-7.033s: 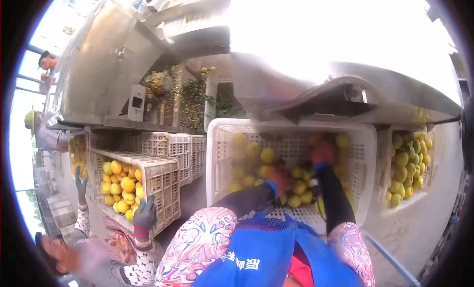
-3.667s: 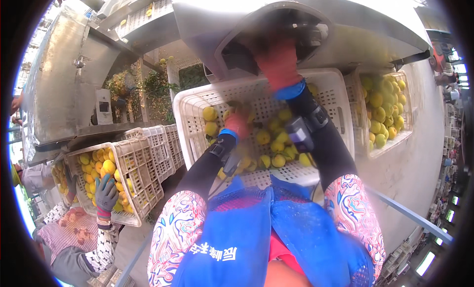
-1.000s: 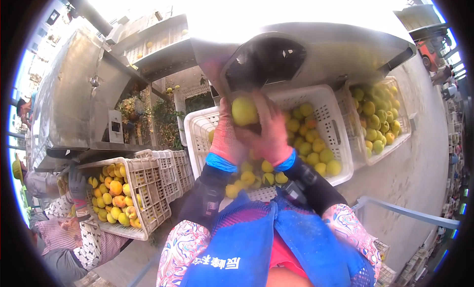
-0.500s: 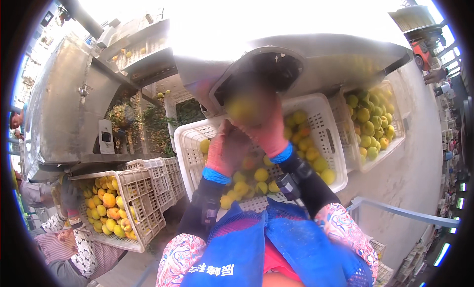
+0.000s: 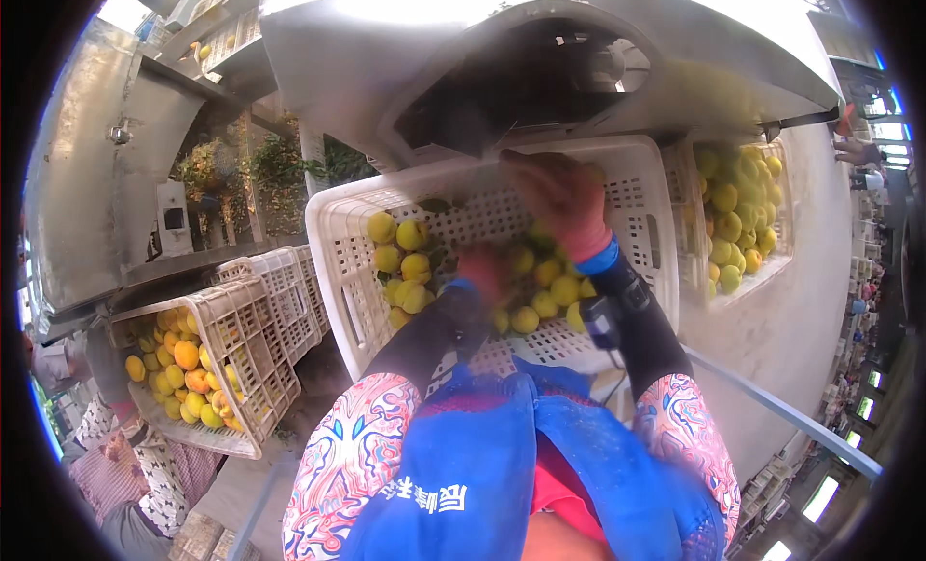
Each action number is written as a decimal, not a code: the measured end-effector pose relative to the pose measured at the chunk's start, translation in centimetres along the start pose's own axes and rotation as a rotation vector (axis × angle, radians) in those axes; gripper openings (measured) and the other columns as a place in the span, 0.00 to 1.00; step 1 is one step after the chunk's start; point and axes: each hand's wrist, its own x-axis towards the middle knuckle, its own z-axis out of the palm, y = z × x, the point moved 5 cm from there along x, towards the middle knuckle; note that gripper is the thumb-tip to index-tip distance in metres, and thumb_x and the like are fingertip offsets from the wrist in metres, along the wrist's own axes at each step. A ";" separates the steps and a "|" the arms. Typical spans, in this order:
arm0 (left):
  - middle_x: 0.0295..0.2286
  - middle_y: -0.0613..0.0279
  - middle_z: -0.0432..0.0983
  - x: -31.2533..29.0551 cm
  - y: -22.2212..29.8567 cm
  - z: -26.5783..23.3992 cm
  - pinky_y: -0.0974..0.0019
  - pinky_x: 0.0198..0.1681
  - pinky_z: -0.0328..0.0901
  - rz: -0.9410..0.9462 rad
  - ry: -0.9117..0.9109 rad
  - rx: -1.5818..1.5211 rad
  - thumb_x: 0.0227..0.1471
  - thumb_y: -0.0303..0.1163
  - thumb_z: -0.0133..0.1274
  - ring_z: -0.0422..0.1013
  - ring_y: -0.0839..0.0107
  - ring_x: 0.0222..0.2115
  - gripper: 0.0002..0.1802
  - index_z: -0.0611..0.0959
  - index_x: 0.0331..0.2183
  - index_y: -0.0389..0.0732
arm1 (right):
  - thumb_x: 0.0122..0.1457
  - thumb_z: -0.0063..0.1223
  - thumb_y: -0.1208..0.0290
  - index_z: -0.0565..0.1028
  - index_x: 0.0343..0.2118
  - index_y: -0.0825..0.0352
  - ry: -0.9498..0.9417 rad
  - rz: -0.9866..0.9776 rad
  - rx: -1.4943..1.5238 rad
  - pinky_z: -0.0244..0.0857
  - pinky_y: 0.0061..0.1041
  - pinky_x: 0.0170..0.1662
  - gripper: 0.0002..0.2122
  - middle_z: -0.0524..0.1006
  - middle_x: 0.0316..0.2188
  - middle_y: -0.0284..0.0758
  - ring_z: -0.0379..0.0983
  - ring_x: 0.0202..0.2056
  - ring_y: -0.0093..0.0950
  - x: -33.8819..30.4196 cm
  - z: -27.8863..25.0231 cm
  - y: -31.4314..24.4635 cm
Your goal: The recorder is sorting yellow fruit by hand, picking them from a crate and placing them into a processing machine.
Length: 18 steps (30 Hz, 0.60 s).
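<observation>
A white perforated plastic crate (image 5: pixel 340 301) stands before me, with yellow-green peaches (image 5: pixel 413 236) lying in separate groups on its bottom. My left hand (image 5: pixel 485 272) reaches down into the crate beside the peaches. Motion smears its fingers, and whether it holds anything cannot be made out. Higher up, my right hand (image 5: pixel 564 199) hovers over the crate's far right part, its fingers pointing left and partly blurred. Blue bands circle both wrists. Above the right hand, a dark opening (image 5: pixel 453 98) shows in a metal machine (image 5: pixel 328 54).
Another crate (image 5: pixel 789 223) full of peaches stands on the right. At left, a tilted crate (image 5: pixel 258 358) holds yellow and orange peaches, near a co-worker's patterned sleeve (image 5: pixel 159 479). A metal rail (image 5: pixel 772 407) crosses at the lower right. Leafy debris (image 5: pixel 275 170) lies behind.
My hands were together at the machine's opening with a blurred yellow fruit. They have parted: the left went down into the crate, the right moved rightward. The view has shifted.
</observation>
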 end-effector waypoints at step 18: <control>0.54 0.47 0.70 -0.9 -8.0 2.2 0.54 0.54 0.67 -0.232 0.070 -0.979 0.54 0.53 0.58 0.70 0.51 0.52 0.43 0.64 0.62 0.41 | 0.49 0.60 0.49 0.75 0.51 0.65 -0.701 0.297 -0.404 0.69 0.40 0.48 0.30 0.79 0.43 0.45 0.77 0.40 0.44 -12.2 11.8 16.3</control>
